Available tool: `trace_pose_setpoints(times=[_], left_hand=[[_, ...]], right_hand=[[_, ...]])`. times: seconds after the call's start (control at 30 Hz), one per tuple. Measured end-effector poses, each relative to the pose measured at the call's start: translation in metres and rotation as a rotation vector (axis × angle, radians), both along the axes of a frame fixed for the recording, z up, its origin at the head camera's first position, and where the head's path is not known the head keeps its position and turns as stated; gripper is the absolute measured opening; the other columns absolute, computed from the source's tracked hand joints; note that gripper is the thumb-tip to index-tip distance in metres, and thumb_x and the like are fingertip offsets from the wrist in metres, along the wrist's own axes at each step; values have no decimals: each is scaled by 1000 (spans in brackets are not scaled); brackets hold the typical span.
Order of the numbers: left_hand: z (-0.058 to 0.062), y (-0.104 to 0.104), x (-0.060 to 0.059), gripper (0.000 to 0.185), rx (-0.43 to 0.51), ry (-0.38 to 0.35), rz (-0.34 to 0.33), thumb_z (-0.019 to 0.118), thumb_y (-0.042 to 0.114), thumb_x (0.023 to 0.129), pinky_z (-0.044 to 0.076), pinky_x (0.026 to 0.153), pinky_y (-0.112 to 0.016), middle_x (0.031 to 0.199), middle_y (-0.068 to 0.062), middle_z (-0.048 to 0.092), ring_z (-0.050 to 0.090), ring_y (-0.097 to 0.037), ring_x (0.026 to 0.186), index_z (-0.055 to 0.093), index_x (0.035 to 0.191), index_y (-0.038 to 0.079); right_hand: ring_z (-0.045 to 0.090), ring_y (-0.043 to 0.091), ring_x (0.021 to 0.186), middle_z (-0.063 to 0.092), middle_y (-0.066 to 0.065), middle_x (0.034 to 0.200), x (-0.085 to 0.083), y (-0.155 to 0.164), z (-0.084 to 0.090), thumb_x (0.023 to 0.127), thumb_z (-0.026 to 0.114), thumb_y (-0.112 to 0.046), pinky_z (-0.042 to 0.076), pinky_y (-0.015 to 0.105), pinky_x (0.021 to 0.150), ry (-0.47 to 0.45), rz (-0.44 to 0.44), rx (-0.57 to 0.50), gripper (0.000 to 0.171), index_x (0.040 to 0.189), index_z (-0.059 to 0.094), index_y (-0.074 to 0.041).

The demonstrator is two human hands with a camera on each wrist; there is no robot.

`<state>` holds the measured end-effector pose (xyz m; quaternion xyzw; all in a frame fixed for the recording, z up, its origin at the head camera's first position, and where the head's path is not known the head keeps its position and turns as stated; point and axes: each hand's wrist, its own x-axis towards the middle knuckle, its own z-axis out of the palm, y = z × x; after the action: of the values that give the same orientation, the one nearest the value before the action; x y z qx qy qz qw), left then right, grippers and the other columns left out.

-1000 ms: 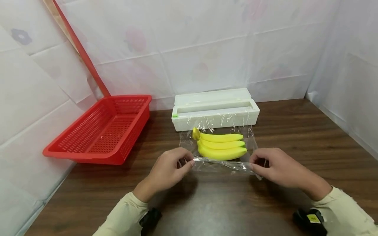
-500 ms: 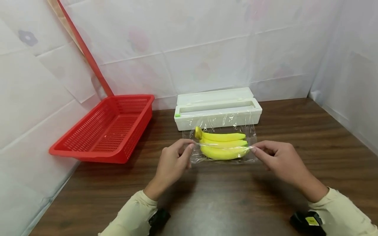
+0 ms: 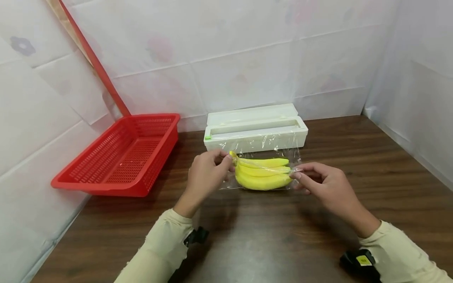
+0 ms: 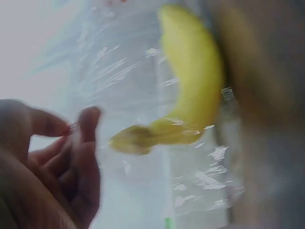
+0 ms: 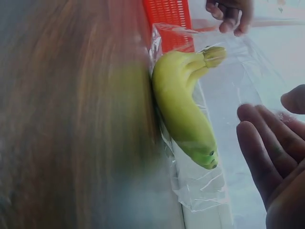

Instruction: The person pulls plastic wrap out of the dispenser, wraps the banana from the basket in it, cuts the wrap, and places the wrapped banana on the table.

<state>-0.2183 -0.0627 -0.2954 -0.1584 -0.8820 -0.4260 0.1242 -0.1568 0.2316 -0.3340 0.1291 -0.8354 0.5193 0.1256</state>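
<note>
Bunch of three yellow bananas [image 3: 260,182]: lying flat, stem left, green-tinged tips right. Clear cling film [image 3: 296,154], creased, lies beneath and folds over it, free edge pinched by left hand [image 3: 205,175] and right hand [image 3: 329,184].

Clear film [image 5: 202,193] is stretched over a bunch of yellow bananas [image 5: 186,112], whose stem is turned left and green tips right. At the right, the film is held by the right hand [image 5: 281,157]; near the stem, the left hand [image 5: 233,14] is partly shown. Farther left, a red basket [image 5: 169,19] is partly seen. The near wooden surface [image 5: 62,119] is blurred.
</note>
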Motion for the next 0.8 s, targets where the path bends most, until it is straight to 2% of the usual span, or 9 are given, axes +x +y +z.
trace_pose_setpoints(times=[0.1,0.17,0.33,0.43,0.5,0.63,0.8], left_hand=[[11,-4,-6,27,-83,-48,-17,56,38,100,47,50,-37,71,8,69,65,-15,59,73,90,20],[15,-8,-11,29,-97,-68,-51,57,41,100,49,53,-38,73,8,69,66,-17,62,74,93,19],[14,-13,-21,24,-136,-141,-168,64,37,97,52,61,-36,83,6,71,70,-20,70,75,100,15],[13,-11,-23,18,-186,-161,-214,71,31,93,54,66,-34,90,5,72,70,-16,75,73,101,15],[12,-9,-24,13,-238,-116,-210,75,28,90,53,69,-33,90,8,72,68,-13,78,72,98,18],[9,-3,-25,8,-335,24,-163,77,25,87,49,68,-34,84,14,71,65,-7,77,70,90,23],[1,3,-27,5,-366,118,-102,72,26,90,46,58,-34,72,16,66,59,-7,65,70,85,26]], right_hand=[[73,19,82,74,11,104,-2,-2,-3,97,69,-21,59,35,65,38,-13,19,29,120,68,-4],[72,17,81,73,11,106,-4,-2,-4,96,70,-18,59,32,65,69,-27,45,30,122,67,-3],[71,12,81,74,10,105,-10,3,-4,93,73,-15,56,21,66,134,-72,148,30,121,68,-4],[70,11,80,74,9,104,-15,9,1,93,73,-17,55,21,65,126,-77,202,29,119,69,-4],[70,12,80,74,7,101,-21,11,5,93,74,-18,56,21,63,115,-78,247,27,116,70,-5],[71,17,79,74,5,90,-34,13,14,93,73,-20,56,24,61,88,-65,318,18,106,72,-6],[68,20,69,71,2,77,-43,14,25,95,69,-18,53,28,56,30,-31,370,10,93,72,-8]])
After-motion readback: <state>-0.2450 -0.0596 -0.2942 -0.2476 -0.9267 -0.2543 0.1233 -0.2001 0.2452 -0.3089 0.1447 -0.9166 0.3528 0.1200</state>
